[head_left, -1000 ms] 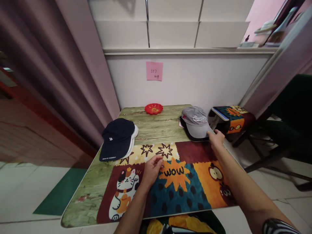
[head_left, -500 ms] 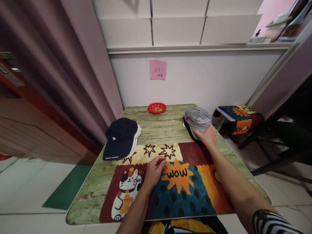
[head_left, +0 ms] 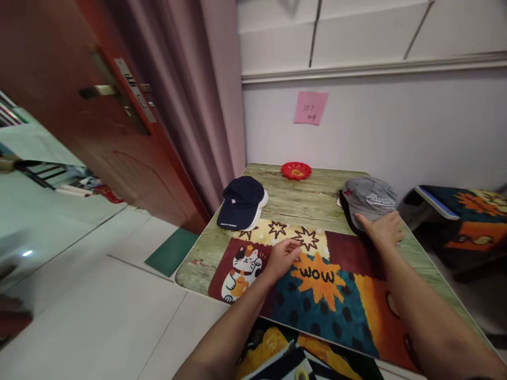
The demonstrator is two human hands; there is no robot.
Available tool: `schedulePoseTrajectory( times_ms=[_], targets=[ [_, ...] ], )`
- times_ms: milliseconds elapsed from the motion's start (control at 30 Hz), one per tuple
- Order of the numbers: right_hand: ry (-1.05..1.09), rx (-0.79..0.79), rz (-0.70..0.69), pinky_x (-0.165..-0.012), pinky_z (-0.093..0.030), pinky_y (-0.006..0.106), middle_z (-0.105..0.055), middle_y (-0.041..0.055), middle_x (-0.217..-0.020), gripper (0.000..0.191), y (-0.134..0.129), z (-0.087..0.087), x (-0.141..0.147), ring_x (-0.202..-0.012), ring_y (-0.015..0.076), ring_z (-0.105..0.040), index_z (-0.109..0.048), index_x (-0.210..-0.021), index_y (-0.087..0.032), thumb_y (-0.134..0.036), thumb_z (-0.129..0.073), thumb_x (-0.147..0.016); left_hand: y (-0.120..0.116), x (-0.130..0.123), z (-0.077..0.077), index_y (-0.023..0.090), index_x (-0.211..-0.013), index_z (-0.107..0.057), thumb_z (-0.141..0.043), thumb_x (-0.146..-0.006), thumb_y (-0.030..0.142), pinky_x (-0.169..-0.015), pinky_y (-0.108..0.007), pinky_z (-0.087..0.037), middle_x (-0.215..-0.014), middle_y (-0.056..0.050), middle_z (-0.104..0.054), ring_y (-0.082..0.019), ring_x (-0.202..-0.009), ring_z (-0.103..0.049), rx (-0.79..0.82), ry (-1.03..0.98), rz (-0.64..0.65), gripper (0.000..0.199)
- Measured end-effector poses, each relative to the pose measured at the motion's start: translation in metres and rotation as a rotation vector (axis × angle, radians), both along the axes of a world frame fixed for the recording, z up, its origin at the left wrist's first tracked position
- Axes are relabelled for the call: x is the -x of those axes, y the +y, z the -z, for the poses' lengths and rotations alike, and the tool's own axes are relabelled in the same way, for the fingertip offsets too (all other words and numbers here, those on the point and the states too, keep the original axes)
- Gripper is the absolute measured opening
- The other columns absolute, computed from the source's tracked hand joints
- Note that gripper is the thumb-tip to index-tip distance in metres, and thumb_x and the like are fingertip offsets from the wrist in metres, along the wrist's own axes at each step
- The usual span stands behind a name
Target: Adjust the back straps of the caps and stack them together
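Note:
My right hand (head_left: 383, 229) is on the front right of a grey cap (head_left: 368, 196) with white lettering, thumb on one side and fingers on the other. A black cap edge (head_left: 348, 214) shows beneath the grey one. Over the patterned mat (head_left: 325, 311), beside the orange "WOW" burst, my left hand (head_left: 282, 258) hovers or rests with its fingers loosely bent and nothing in them. To the left, a navy cap (head_left: 242, 200) lies partly over a white cap (head_left: 261, 206), both at the table's left side.
A red scalloped dish (head_left: 296, 170) stands at the back of the wood-patterned table (head_left: 317, 192). Behind it is a wall with a pink note (head_left: 311, 107). A brown door (head_left: 130, 153) and a curtain are on the left; a smaller covered table (head_left: 475, 211) is on the right.
The view has swung to the left, so more of the door and floor shows. Both hands keep nearly the same places, the right one still at the grey cap.

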State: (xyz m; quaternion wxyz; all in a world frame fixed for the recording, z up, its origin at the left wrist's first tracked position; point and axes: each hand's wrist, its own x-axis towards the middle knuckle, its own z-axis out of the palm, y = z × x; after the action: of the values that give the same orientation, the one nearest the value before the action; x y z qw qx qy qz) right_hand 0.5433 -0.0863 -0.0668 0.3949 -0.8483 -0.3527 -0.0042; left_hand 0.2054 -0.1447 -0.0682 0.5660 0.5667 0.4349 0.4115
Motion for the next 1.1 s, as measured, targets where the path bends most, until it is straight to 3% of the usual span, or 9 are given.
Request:
schedulePoseTrajectory(
  times_ms=[100,200,267,367,500,600,767,900,1100],
  targets=[
    [-0.195,-0.131,0.020,-0.117,-0.008,0.065,-0.029,0.0373,-0.155,0.110,-0.005,-0.004,0.013,-0.147,0.0489,-0.023,-0.025,-0.155,-0.007,-0.059,-0.076,-0.072,0.020,0.027,-0.021,0.016,-0.097,-0.069,-0.072,-0.073,0.034,-0.069,-0.029,-0.052,-0.080,-0.004,-0.067,-0.016,-0.071,-0.063,-0.141,0.117,-0.172,0.030],
    [-0.359,-0.270,-0.129,-0.120,-0.011,0.060,-0.028,0.0275,-0.160,0.096,-0.006,-0.013,0.046,-0.150,0.0400,-0.021,-0.025,-0.156,-0.010,-0.056,-0.065,-0.082,0.059,0.072,-0.056,0.018,-0.095,-0.070,-0.070,-0.076,0.031,-0.077,-0.032,-0.051,-0.092,-0.006,-0.067,-0.018,-0.078,-0.062,-0.414,0.329,-0.511,0.023],
    [-0.342,-0.269,-0.274,-0.119,-0.016,0.060,-0.035,0.0244,-0.158,0.087,0.001,-0.021,0.077,-0.149,0.0367,-0.026,-0.029,-0.154,-0.009,-0.053,-0.058,-0.085,0.089,0.103,-0.080,0.018,-0.093,-0.070,-0.069,-0.078,0.029,-0.082,-0.034,-0.051,-0.098,-0.008,-0.067,-0.020,-0.084,-0.062,-0.532,0.486,-0.680,0.018],
    [-0.168,-0.322,-0.443,-0.115,-0.031,0.053,-0.051,0.0216,-0.147,0.069,0.021,-0.030,0.122,-0.139,0.0328,-0.043,-0.049,-0.141,-0.011,-0.050,-0.056,-0.085,0.128,0.136,-0.102,0.018,-0.095,-0.071,-0.068,-0.078,0.024,-0.093,-0.038,-0.048,-0.106,-0.010,-0.067,-0.024,-0.099,-0.062,-0.546,0.704,-0.786,0.018],
    [0.263,-0.406,-0.600,-0.101,-0.047,0.044,-0.072,0.0152,-0.112,0.045,0.050,-0.040,0.160,-0.106,0.0279,-0.065,-0.070,-0.109,-0.016,-0.052,-0.058,-0.084,0.160,0.153,-0.104,0.019,-0.113,-0.071,-0.058,-0.082,0.014,-0.098,-0.042,-0.044,-0.123,-0.014,-0.065,-0.029,-0.115,-0.057,-0.380,0.956,-0.786,0.034],
    [0.514,-0.434,-0.660,-0.088,-0.052,0.039,-0.075,0.0101,-0.094,0.041,0.063,-0.041,0.168,-0.089,0.0241,-0.068,-0.073,-0.096,-0.017,-0.054,-0.064,-0.081,0.172,0.156,-0.096,0.023,-0.121,-0.070,-0.058,-0.078,0.008,-0.094,-0.046,-0.045,-0.128,-0.014,-0.065,-0.033,-0.116,-0.057,-0.291,1.034,-0.741,0.047],
    [0.610,-0.389,-0.684,-0.081,-0.051,0.035,-0.075,0.0073,-0.085,0.040,0.070,-0.038,0.160,-0.080,0.0213,-0.066,-0.075,-0.087,-0.016,-0.054,-0.069,-0.076,0.188,0.159,-0.095,0.022,-0.104,-0.075,-0.057,-0.084,0.017,-0.094,-0.047,-0.044,-0.120,-0.014,-0.070,-0.033,-0.113,-0.059,-0.288,1.089,-0.734,0.027],
    [0.719,-0.374,-0.712,-0.080,-0.052,0.033,-0.076,0.0075,-0.087,0.041,0.069,-0.045,0.151,-0.083,0.0208,-0.068,-0.075,-0.089,-0.016,-0.055,-0.071,-0.075,0.191,0.156,-0.114,0.020,-0.087,-0.074,-0.057,-0.086,0.020,-0.094,-0.046,-0.043,-0.109,-0.014,-0.072,-0.032,-0.108,-0.061,-0.343,1.107,-0.737,0.017],
    [1.028,-0.342,-0.767,-0.077,-0.055,0.030,-0.077,0.0067,-0.092,0.042,0.062,-0.059,0.161,-0.087,0.0198,-0.071,-0.075,-0.091,-0.019,-0.055,-0.080,-0.069,0.169,0.129,-0.158,0.022,-0.081,-0.066,-0.057,-0.086,0.016,-0.100,-0.045,-0.037,-0.112,-0.008,-0.070,-0.027,-0.110,-0.058,-0.757,1.044,-0.629,0.012]
  ],
)
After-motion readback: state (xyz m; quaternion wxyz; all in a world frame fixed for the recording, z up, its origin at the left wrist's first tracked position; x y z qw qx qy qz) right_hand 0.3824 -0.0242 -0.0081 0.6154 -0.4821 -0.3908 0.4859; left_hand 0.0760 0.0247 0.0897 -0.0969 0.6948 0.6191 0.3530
